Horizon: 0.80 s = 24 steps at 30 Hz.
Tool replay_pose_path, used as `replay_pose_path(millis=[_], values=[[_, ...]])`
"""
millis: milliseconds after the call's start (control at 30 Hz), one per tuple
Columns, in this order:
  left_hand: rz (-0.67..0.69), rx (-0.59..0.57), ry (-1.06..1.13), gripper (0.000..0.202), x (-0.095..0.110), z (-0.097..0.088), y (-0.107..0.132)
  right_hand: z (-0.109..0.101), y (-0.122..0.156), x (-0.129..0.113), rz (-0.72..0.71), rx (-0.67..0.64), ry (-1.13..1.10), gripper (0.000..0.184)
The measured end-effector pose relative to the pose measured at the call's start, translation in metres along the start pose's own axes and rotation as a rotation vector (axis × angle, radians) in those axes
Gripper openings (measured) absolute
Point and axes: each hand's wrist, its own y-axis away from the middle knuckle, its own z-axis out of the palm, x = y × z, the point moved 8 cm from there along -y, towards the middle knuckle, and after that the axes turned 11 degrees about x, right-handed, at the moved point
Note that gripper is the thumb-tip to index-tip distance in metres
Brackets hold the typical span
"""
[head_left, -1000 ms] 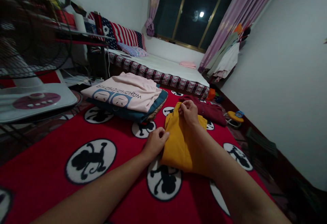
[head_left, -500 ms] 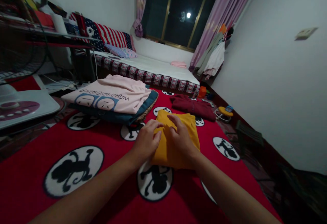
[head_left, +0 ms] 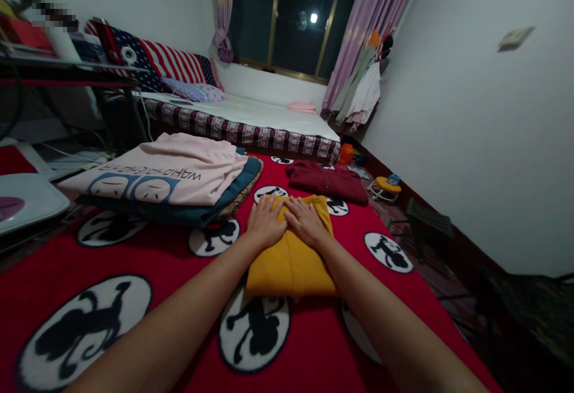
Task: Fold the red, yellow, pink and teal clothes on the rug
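A folded yellow garment (head_left: 291, 267) lies in front of me on a red blanket (head_left: 179, 327) with round black-and-white monkey figures. My left hand (head_left: 268, 224) rests flat on its upper left part, fingers stretched out. Beside it my right hand (head_left: 305, 221) lies flat on the upper right part, fingers also extended. The hands almost meet at the middle of the cloth. To the left sits a stack of folded clothes, a pale pink printed top (head_left: 179, 163) over a dark teal garment (head_left: 224, 198). Beyond the yellow garment lies a folded maroon garment (head_left: 327, 180).
At the back a bed (head_left: 251, 115) stands under the window. A cluttered desk (head_left: 107, 79) is at the left, with a white appliance (head_left: 36, 201) below it. A yellow stool (head_left: 386, 185) and a dark folding stool (head_left: 428, 219) stand along the right wall.
Both hands have gone from hovering with curled fingers over the yellow garment to lying flat on it. The view has shifted slightly to the right.
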Motion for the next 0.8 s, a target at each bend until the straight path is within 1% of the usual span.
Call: replay_pose_path(millis=[67,100,133,200,233,267,300,333,367,400,433,467,500,567,600,633,700,733,767,800], values=[[-0.007,0.032,0.025,0.058,-0.005,0.001,0.000,0.000,-0.004,0.006,-0.004,0.029,-0.003,0.046],[-0.009,0.039,0.035,0.057,-0.006,0.001,0.001,-0.003,-0.005,0.009,-0.009,0.068,-0.013,0.042],[-0.010,0.044,0.044,0.056,-0.007,0.002,0.001,-0.010,-0.006,0.011,-0.012,0.132,-0.027,0.039],[-0.037,0.076,0.054,0.054,-0.009,-0.002,0.001,-0.030,-0.004,0.020,0.024,0.335,-0.027,0.037],[-0.064,0.114,0.056,0.055,-0.011,-0.006,0.000,-0.043,0.000,0.027,0.088,0.465,-0.003,0.038],[-0.095,0.161,0.056,0.056,-0.014,-0.011,-0.002,-0.056,0.007,0.037,0.185,0.593,0.034,0.040],[-0.128,0.212,0.055,0.057,-0.018,-0.016,-0.004,-0.066,0.016,0.049,0.305,0.696,0.072,0.041],[-0.158,0.259,0.057,0.057,-0.022,-0.021,-0.006,-0.071,0.024,0.060,0.427,0.759,0.097,0.041],[-0.180,0.297,0.065,0.054,-0.026,-0.025,-0.008,-0.073,0.031,0.070,0.532,0.782,0.101,0.040],[-0.196,0.321,0.078,0.046,-0.029,-0.028,-0.010,-0.072,0.034,0.078,0.602,0.780,0.086,0.036],[-0.205,0.339,0.098,0.036,-0.032,-0.029,-0.012,-0.071,0.035,0.083,0.628,0.776,0.056,0.030],[-0.206,0.355,0.126,0.026,-0.035,-0.030,-0.014,-0.070,0.034,0.086,0.608,0.782,0.014,0.025],[-0.197,0.375,0.162,0.019,-0.037,-0.031,-0.016,-0.071,0.030,0.086,0.554,0.806,-0.042,0.023],[-0.162,0.430,0.239,0.014,-0.040,-0.035,-0.019,-0.072,0.021,0.085,0.437,0.845,-0.165,0.027],[-0.144,0.456,0.266,0.014,-0.042,-0.037,-0.021,-0.071,0.016,0.086,0.414,0.827,-0.208,0.030],[-0.128,0.466,0.276,0.013,-0.042,-0.039,-0.023,-0.068,0.011,0.089,0.422,0.787,-0.229,0.031],[-0.116,0.435,0.220,0.012,-0.041,-0.042,-0.026,-0.064,0.005,0.097,0.503,0.708,-0.208,0.031],[-0.114,0.406,0.164,0.012,-0.038,-0.044,-0.027,-0.065,0.005,0.098,0.536,0.700,-0.173,0.032],[-0.105,0.375,0.105,0.014,-0.032,-0.047,-0.026,-0.069,0.006,0.095,0.533,0.715,-0.133,0.035],[-0.079,0.342,0.054,0.019,-0.024,-0.049,-0.023,-0.073,0.007,0.088,0.490,0.734,-0.094,0.038]])
